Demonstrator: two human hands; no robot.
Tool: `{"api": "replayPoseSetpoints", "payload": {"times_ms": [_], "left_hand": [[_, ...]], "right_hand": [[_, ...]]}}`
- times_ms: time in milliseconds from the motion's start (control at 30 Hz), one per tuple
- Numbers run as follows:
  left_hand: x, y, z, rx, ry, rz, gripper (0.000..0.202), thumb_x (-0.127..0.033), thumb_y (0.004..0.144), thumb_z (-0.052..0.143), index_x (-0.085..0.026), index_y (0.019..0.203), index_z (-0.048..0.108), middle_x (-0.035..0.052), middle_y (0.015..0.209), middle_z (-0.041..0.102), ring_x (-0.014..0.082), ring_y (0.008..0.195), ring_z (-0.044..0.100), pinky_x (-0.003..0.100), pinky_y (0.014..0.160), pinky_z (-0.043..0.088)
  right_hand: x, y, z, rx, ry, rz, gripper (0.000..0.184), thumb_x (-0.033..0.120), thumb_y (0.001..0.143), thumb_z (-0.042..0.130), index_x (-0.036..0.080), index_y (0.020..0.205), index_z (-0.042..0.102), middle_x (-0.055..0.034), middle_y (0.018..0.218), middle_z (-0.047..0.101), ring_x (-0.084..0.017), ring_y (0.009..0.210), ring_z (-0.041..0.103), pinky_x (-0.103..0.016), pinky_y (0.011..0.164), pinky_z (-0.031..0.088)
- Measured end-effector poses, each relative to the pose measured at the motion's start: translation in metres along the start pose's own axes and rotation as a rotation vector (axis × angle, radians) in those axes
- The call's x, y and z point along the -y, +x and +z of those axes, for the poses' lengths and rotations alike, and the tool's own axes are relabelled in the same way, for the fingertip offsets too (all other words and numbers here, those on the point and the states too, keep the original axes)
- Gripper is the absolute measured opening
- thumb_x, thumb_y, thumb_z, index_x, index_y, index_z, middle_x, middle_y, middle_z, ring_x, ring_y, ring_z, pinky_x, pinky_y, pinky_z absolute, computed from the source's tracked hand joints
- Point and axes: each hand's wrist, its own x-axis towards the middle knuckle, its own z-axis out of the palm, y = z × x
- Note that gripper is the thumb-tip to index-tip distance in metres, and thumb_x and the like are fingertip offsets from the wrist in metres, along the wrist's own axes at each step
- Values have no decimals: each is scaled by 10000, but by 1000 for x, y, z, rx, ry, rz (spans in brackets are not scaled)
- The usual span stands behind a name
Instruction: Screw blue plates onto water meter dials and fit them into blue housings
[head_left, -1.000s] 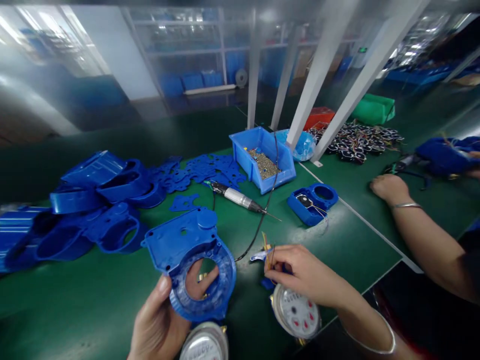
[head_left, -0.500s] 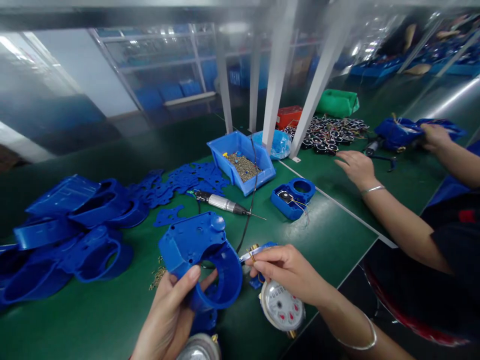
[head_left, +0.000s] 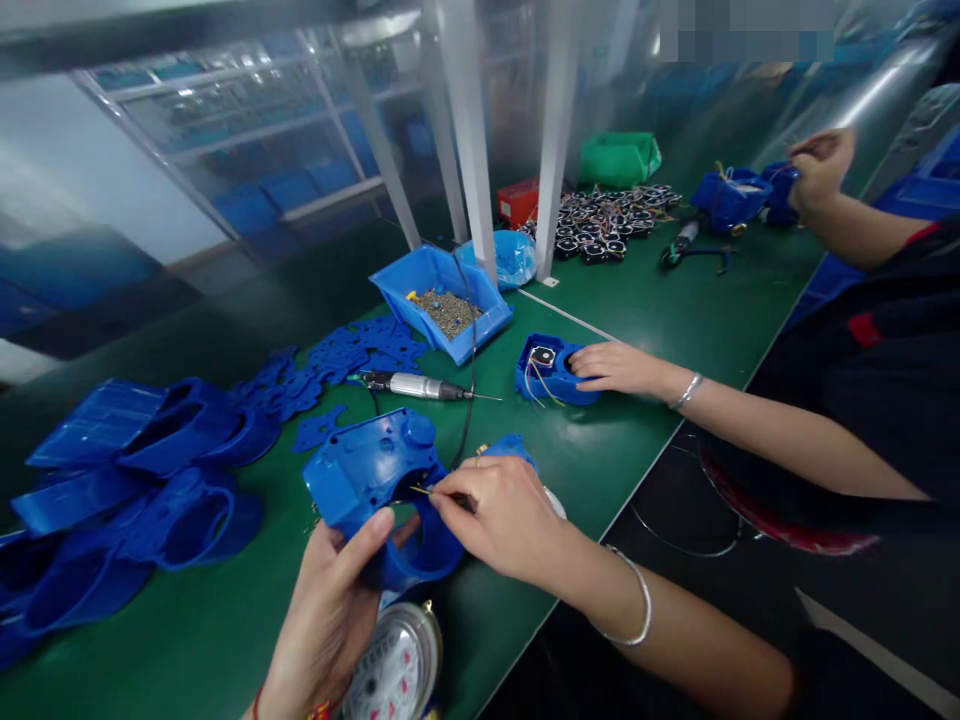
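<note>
My left hand grips a blue plastic meter housing by its lower side, thumb on the rim of its round opening. My right hand is closed in a pinch on a thin metal piece, whose brassy tip points into that opening. Its exact kind is unclear, since the fingers cover most of it. Below the housing sits a water meter with a round dial. Behind my right hand, another blue part with a brass fitting is partly hidden.
A screwdriver with a silver body lies beyond the housing. Blue housings are piled at left, near flat blue plates. A blue bin holds small brass screws. At right, a co-worker's hand touches another housing.
My right hand has moved left, bringing the thin metal piece to the housing's opening. The view has shifted. The co-worker's hand has reached onto the housing at right, which has turned.
</note>
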Motion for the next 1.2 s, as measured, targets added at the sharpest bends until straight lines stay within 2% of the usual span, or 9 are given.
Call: {"api": "replayPoseSetpoints", "payload": {"times_ms": [233,367,467,667,867,967,1067,1133,1200], "left_hand": [[-12,7,-14,-129,50,-13,631,-235,473,851,-225,1072,650,55,1060,700,361,1048,622,424,772,604],[-34,51,-18,-175,9,110,220,-259,664,664,-208,879,663,40,995,709,315,1067,610,468,760,602],[-40,101,-16,-188,92,179,127,-210,690,575,-194,807,621,27,917,702,260,943,651,458,763,594],[-24,167,-24,-256,300,223,222,-274,627,607,-171,820,568,67,924,662,294,1010,622,493,927,498],[-25,148,-41,-437,707,497,682,-282,537,771,-153,1153,508,160,1393,432,415,1372,226,570,1153,108],[-27,135,-21,-164,1051,943,512,-245,680,715,-188,1162,549,116,1398,437,337,1376,267,502,1173,140],[-21,135,29,509,1394,1322,262,-183,842,561,-228,1097,606,101,1298,530,283,1288,427,492,1087,345],[-13,141,68,746,1508,1280,333,-193,817,611,-193,1149,585,139,1364,473,301,1314,391,497,1081,355],[-3,149,102,825,1564,1124,497,-243,704,751,-149,1161,580,186,1387,433,351,1319,366,523,1095,327]], "right_hand": [[-9,-22,-4,-201,162,-96,103,167,816,610,158,772,703,-10,675,662,-118,597,587,-219,614,426],[-20,-39,-16,-256,379,-23,134,201,854,600,153,772,695,6,626,626,-90,524,515,-198,541,395],[-26,-42,-21,-282,408,32,114,215,855,624,164,791,703,-5,674,661,-101,546,534,-208,532,393],[-29,-37,-28,-197,378,-56,134,202,898,577,161,857,698,-18,728,676,-116,616,580,-224,604,423],[-32,-33,-27,-211,413,-34,159,216,891,596,149,774,678,3,629,619,-90,538,505,-201,548,394],[-34,-36,-24,-239,389,-132,178,241,922,550,145,842,678,-23,684,657,-107,575,562,-215,585,433],[-33,-40,-23,-234,286,-197,192,255,942,517,151,895,672,-29,703,665,-122,603,590,-230,617,459],[-31,-44,-22,-203,220,-237,192,248,950,502,156,904,664,-24,715,669,-126,631,603,-230,636,467],[-30,-47,-19,-196,179,-287,185,242,956,493,163,908,653,-18,739,679,-125,650,613,-229,652,470]]}}
